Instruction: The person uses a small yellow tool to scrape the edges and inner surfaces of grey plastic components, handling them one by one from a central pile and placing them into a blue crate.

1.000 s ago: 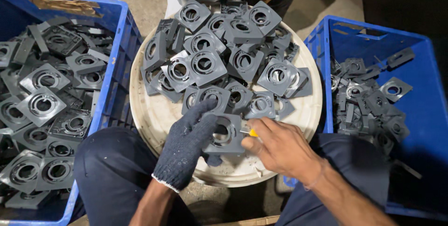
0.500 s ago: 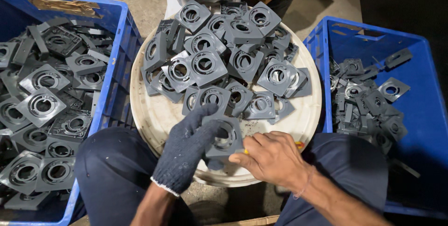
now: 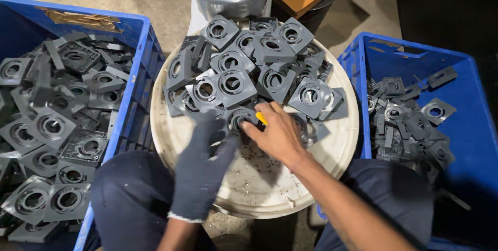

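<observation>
From the head camera I see my gloved left hand (image 3: 199, 170) curled around a grey square plastic plate (image 3: 239, 119) at the near edge of the heap on the round white lid (image 3: 332, 150), while my bare right hand (image 3: 277, 134) pinches a small yellow-handled tool (image 3: 261, 118) against it. I judge the tool could slip toward the bare fingers, or a nudge could topple the stack. I count two blue crates, left (image 3: 136, 69) and right (image 3: 415, 51), one lid, roughly twenty plates heaped
</observation>
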